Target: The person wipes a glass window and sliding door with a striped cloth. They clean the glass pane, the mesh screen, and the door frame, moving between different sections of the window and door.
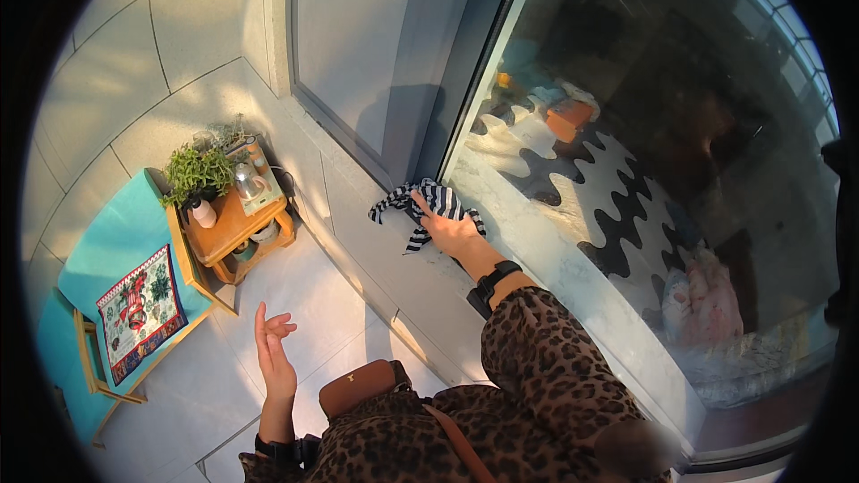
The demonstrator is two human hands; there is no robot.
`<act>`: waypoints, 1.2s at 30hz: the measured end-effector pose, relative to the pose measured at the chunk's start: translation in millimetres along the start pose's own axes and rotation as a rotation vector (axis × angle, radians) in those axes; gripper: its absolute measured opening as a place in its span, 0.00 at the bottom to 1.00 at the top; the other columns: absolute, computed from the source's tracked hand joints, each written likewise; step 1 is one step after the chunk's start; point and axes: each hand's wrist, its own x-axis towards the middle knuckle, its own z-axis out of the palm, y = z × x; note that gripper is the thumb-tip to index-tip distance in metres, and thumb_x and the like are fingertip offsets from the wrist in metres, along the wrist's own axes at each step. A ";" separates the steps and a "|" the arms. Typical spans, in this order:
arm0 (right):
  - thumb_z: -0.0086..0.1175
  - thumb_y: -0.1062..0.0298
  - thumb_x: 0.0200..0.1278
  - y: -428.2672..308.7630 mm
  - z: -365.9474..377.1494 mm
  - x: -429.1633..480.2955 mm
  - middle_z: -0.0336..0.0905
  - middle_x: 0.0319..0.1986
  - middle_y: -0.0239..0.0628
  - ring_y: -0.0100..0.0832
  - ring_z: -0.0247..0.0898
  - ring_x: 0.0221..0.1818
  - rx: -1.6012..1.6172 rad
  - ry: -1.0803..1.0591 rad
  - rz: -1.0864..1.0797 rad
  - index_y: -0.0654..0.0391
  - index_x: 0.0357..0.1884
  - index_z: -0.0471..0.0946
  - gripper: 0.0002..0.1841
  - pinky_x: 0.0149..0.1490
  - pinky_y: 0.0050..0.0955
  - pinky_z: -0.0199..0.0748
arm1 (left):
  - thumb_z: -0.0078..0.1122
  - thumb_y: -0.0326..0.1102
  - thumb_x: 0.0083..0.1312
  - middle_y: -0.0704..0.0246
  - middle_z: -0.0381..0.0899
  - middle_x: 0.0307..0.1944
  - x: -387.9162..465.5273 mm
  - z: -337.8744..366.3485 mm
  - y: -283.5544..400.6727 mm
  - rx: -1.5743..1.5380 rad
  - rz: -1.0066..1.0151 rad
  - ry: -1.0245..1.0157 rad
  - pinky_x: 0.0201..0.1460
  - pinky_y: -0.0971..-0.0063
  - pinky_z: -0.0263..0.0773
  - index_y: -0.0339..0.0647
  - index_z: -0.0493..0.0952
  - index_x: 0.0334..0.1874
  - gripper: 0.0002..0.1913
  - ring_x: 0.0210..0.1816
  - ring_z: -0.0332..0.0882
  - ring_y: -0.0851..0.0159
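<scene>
My right hand (452,231) is on a black-and-white striped cloth (439,200), with the index finger stretched over it. The cloth lies bunched on the window sill (537,241), at the foot of the grey window frame (429,141). Some of my fingertips are hidden in its folds. My left hand (275,352) is raised in the air over the tiled floor, fingers apart and holding nothing. Each wrist wears a black band.
At left, a wooden side table (231,228) holds a potted plant (198,171), a glass kettle (249,181) and a pink bottle (201,212). Beside it stands a turquoise chair (107,235) with a printed cushion (142,312). A brown bag (359,386) hangs at my front. Behind the glass lies a wavy-patterned rug (604,208).
</scene>
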 end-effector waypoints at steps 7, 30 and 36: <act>0.54 0.65 0.62 14.4 -56.4 -94.7 0.65 0.62 0.41 0.46 0.65 0.62 -0.024 0.482 0.050 0.47 0.67 0.67 0.28 0.64 0.38 0.67 | 0.30 0.43 0.80 0.60 0.75 0.51 18.2 36.2 -12.4 -0.060 -0.010 -0.196 0.58 0.68 0.68 0.36 0.53 0.76 0.27 0.47 0.74 0.65; 0.47 0.65 0.71 48.2 132.3 -540.0 0.48 0.73 0.50 0.44 0.50 0.73 -0.060 1.704 1.621 0.62 0.76 0.42 0.38 0.77 0.44 0.41 | 0.39 0.45 0.77 0.58 0.74 0.53 35.2 201.2 28.2 -0.267 0.208 -0.864 0.60 0.67 0.66 0.32 0.50 0.76 0.32 0.49 0.74 0.63; 0.56 0.76 0.63 15.3 71.8 -425.7 0.48 0.72 0.54 0.48 0.50 0.74 -0.034 0.972 0.818 0.66 0.52 0.75 0.15 0.76 0.42 0.48 | 0.40 0.47 0.77 0.58 0.75 0.53 7.4 222.2 55.4 -0.257 0.281 -0.912 0.61 0.66 0.65 0.32 0.50 0.76 0.33 0.50 0.74 0.62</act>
